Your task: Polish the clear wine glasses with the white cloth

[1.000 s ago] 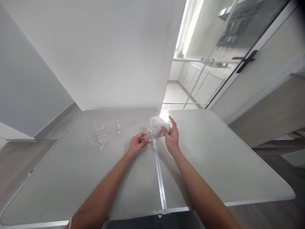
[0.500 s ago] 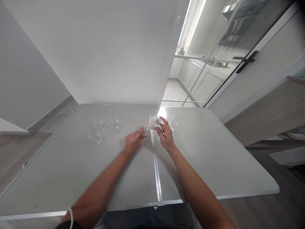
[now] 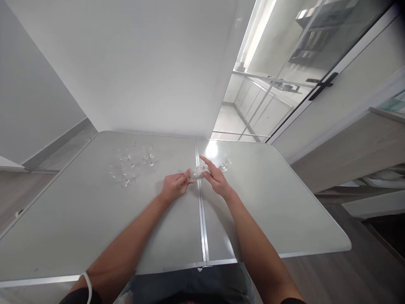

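Note:
Above the table's seam, a small clear stemmed glass (image 3: 195, 173) lies tilted on its side between my two hands. My left hand (image 3: 174, 186) is closed on its stem end, fingertips pinching. A crumpled white cloth (image 3: 201, 169) sits at the glass's bowl and appears to be tucked partly inside it. My right hand (image 3: 217, 179) holds the cloth against the bowl, thumb pressed on it and index finger stretched over the top. The other right fingers are hidden behind.
Several clear stemmed glasses (image 3: 128, 182) stand grouped on the left half of the grey folding table (image 3: 272, 207). Another glass (image 3: 224, 167) is just beyond my right hand. A white wall (image 3: 152, 76) and a glazed door (image 3: 262, 93) border the far edge.
The white cloth, bunched up above the glass before, now sits lower, into the bowl. My right index finger has straightened. The view has shifted slightly.

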### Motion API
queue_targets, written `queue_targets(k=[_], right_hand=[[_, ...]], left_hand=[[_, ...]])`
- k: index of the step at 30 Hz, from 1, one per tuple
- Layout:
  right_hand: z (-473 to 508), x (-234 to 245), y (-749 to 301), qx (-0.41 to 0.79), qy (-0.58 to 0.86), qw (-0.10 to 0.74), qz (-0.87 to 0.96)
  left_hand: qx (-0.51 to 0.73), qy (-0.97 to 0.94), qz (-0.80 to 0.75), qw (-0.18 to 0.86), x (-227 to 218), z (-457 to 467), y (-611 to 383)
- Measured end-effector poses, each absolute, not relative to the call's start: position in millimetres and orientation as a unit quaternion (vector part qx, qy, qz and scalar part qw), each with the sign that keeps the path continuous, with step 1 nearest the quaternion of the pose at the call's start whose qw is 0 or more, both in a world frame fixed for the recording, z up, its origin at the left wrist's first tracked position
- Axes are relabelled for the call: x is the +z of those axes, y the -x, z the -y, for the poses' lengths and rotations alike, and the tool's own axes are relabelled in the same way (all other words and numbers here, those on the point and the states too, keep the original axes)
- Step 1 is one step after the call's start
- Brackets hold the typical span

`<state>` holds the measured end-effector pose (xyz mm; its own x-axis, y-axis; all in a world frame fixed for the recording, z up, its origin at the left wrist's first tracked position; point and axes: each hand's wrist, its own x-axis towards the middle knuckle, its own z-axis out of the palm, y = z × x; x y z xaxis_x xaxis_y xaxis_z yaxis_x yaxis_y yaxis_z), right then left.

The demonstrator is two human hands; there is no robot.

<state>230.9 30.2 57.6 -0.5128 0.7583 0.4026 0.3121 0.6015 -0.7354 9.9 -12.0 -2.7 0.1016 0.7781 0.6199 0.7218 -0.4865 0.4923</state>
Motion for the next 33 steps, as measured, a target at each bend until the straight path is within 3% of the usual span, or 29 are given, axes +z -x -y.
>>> queue_targets(k=[4,13,17,20,27,30,33], right_hand=[[-30.0,53.4,-228.6,0.319,0.279,0.343,0.838],[-31.0,65.7,-224.6,0.535,0.391,0.385,0.643],[-31.4,59.4,-218.8,0.517,0.419,0.405,0.627],[-27.3,59.8,-216.7,0.426,0.384,0.422,0.701],[-25.1,60.2,-231.4,0.324,0.215,0.380,0.839],[-25.1,56.4,-228.9,0.309,0.183,0.399,0.844],[-24.3,55.2,-222.7,0.347,0.255,0.440,0.788]], left_hand=[[0.469,-0.742,-0.471,0.094,-6.2,12.0,-9.6],[0.438,-0.756,-0.487,-0.003,7.8,6.8,-5.7],[0.447,-0.753,-0.484,0.010,7.8,6.5,-9.7],[0.479,-0.727,-0.482,0.093,4.8,9.6,-15.5],[0.453,-0.619,-0.395,0.505,11.8,12.4,-7.8],[0.439,-0.603,-0.374,0.551,13.4,10.5,-3.6],[0.457,-0.619,-0.403,0.496,9.8,9.0,-5.5]])
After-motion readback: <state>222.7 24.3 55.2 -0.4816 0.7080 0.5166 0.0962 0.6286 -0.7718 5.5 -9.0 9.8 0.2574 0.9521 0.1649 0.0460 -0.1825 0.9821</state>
